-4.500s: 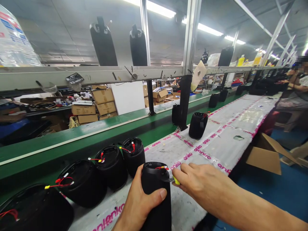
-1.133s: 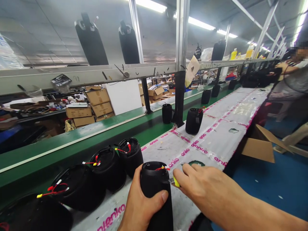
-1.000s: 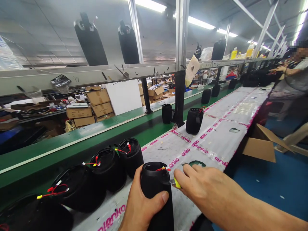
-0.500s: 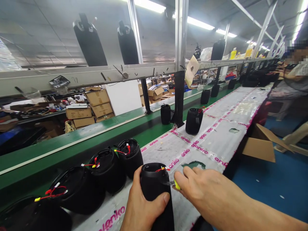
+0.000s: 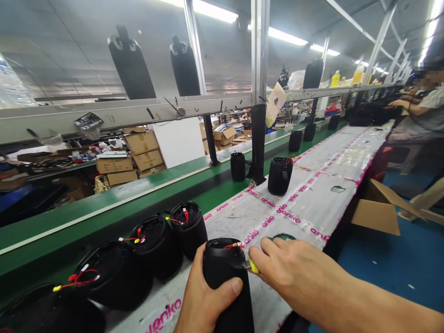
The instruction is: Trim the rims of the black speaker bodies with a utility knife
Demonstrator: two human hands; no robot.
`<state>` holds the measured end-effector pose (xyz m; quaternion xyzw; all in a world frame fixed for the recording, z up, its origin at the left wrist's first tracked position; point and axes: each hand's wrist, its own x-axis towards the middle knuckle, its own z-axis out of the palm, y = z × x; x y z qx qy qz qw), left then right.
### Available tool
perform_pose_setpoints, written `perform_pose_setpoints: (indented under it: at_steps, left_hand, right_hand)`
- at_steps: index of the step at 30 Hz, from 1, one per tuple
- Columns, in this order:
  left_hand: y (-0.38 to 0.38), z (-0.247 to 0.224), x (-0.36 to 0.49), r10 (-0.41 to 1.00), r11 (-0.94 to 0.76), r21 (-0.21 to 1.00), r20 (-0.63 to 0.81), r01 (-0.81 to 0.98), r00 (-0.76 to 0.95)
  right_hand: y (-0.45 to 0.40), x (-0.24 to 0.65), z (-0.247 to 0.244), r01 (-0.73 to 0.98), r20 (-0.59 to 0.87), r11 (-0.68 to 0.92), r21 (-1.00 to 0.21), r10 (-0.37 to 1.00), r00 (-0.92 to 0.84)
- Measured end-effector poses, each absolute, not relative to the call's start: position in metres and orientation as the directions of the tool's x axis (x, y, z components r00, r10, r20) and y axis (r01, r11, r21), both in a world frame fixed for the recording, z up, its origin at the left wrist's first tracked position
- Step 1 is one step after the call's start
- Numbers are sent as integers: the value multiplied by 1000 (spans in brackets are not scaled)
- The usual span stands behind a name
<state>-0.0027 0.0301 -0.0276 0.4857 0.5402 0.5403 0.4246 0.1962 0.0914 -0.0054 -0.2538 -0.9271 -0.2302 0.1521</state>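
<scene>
A black cylindrical speaker housing [image 5: 227, 286] stands slightly tilted in front of me, with red wires and a small yellow connector at its open top. My left hand [image 5: 208, 296] is wrapped around its side, the thumb across the front. At the right of the upper rim, my right hand [image 5: 284, 266] grips a small yellow-handled tool [image 5: 253, 265]. The tool's thin, flat end meets the housing just below the rim; its exact kind is hidden by the fingers. Several similar black housings, such as the nearest one [image 5: 189, 233], line up to the left with wires showing.
A green conveyor [image 5: 138, 189] runs along the bench, which is covered with white printed sheeting [image 5: 239, 215]. Another housing [image 5: 279, 178] stands farther along near a metal post [image 5: 259, 60]. An open carton [image 5: 376, 212] sits at right; a person [image 5: 416, 108] works beyond.
The view has shifted slightly. Both hands keep their grip, and the yellow-handled tool stays against the housing's upper right side with little visible movement.
</scene>
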Motion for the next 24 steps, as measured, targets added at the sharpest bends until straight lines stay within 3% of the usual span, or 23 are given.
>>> perform_pose_setpoints:
  at_steps: [17,24]
  left_hand:
    - [29,-31,0,942,4,960,90,280,-322]
    - [30,-30,-5,983,-85,994,95,73,-156]
  right_hand:
    - [92,197,-12,535,366,777,331,417,-832]
    - [88,196,-1,541,432,767,344,382,-817]
